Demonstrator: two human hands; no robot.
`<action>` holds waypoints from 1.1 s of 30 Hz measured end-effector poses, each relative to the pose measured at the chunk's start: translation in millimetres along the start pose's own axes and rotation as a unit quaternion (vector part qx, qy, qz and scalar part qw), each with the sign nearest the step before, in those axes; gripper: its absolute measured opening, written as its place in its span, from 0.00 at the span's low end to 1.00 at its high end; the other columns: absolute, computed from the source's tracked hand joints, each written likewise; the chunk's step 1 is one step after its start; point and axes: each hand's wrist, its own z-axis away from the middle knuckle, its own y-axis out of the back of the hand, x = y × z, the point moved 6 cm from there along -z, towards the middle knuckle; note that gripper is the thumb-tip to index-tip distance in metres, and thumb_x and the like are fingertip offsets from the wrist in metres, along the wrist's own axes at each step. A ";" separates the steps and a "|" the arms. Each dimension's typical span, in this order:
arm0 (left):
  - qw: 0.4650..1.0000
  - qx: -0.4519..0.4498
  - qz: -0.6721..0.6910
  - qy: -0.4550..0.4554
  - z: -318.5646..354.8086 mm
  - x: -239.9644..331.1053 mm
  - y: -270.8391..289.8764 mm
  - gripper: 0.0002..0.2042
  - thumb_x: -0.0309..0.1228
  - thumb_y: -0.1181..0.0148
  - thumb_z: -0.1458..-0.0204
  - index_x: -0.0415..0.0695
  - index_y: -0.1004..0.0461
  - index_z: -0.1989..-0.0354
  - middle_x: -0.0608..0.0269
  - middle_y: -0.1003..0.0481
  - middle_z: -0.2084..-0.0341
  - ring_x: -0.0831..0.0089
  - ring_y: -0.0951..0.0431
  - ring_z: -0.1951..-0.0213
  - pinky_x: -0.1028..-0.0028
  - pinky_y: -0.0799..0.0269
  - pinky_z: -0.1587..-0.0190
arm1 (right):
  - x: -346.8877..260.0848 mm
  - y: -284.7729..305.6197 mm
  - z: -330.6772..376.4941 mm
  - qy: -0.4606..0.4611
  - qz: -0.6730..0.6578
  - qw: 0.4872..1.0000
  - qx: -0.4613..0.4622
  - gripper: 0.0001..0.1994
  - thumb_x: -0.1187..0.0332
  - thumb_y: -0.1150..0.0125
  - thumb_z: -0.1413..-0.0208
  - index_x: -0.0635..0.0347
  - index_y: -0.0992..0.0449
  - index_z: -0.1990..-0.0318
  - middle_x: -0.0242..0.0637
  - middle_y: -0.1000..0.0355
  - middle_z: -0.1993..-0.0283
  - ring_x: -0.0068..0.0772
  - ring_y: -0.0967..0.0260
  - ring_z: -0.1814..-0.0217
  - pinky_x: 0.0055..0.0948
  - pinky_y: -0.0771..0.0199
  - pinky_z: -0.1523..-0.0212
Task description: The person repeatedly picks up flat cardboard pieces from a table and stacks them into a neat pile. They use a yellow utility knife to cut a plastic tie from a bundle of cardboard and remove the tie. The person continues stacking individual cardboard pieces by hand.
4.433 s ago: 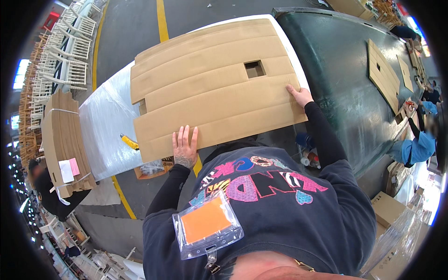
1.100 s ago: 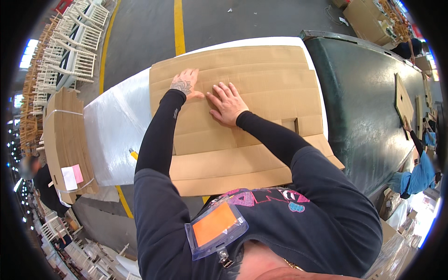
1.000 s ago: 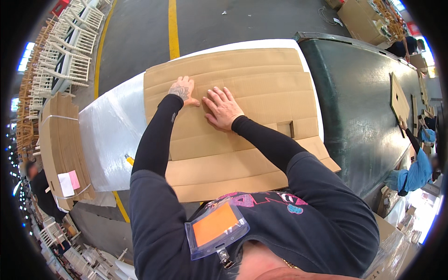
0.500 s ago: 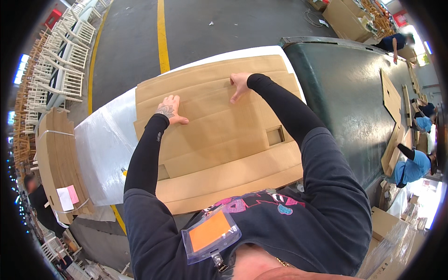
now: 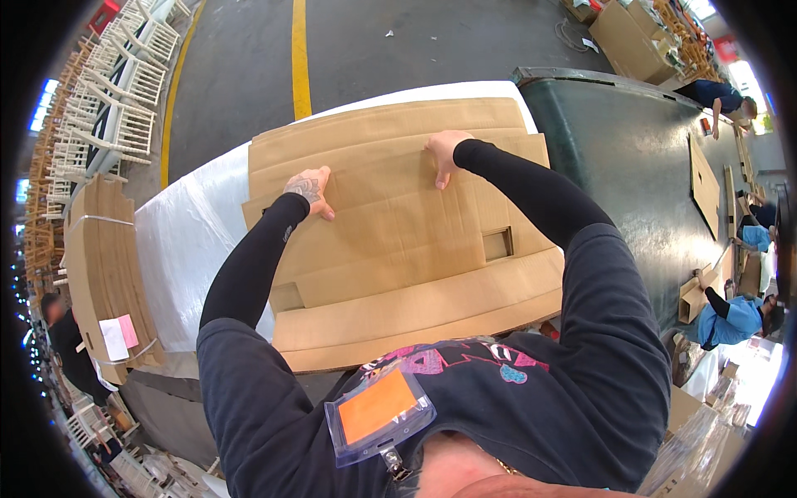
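A flattened brown cardboard carton (image 5: 374,241) lies in front of me on top of a cardboard stack (image 5: 365,120), with a rectangular cutout toward its near right. My left hand (image 5: 310,192) is on the carton's far left part, its fingers curled at the far edge of the upper layer and its thumb on the near side. To the right, my right hand (image 5: 448,155) is bent over the same edge, thumb pointing down toward me. The fingertips of both hands are partly hidden. Black sleeves cover both forearms.
White film-covered surface (image 5: 178,241) extends left under the cardboard. A strapped cardboard bundle (image 5: 104,274) stands beyond it. On the right is a dark green table (image 5: 614,166) with cardboard pieces (image 5: 704,187). Several people work nearby; white chairs (image 5: 124,133) line the left.
My right hand has shifted slightly right, and my left fingers are more curled. The upper cardboard's near right corner sits further right. The whole view has also shifted a little.
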 end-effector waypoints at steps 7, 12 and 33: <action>0.904 0.407 -0.124 -0.032 62.7 18.9 -45.8 0.32 0.43 0.22 0.71 0.46 0.29 0.55 0.64 0.26 0.64 0.64 0.26 0.58 0.60 0.34 0.52 | -25.8 -41.0 76.3 0.040 0.053 0.915 0.397 0.24 0.61 0.23 0.66 0.55 0.29 0.61 0.34 0.26 0.66 0.40 0.26 0.59 0.39 0.30 0.56; 0.942 0.326 -0.071 -0.011 58.9 23.8 -41.8 0.34 0.47 0.23 0.70 0.46 0.28 0.52 0.61 0.24 0.61 0.63 0.25 0.54 0.59 0.33 0.50 | -27.4 -55.9 87.4 0.032 0.057 0.897 0.438 0.21 0.61 0.25 0.64 0.52 0.29 0.63 0.31 0.28 0.66 0.36 0.28 0.59 0.36 0.32 0.55; 0.993 0.112 -0.011 -0.024 -64.3 47.6 66.0 0.37 0.49 0.24 0.65 0.46 0.26 0.44 0.56 0.24 0.48 0.61 0.25 0.44 0.62 0.29 0.43 | -194.1 -103.9 33.1 0.542 0.100 0.794 0.254 0.21 0.55 0.49 0.37 0.51 0.35 0.39 0.42 0.41 0.33 0.43 0.50 0.25 0.43 0.52 0.24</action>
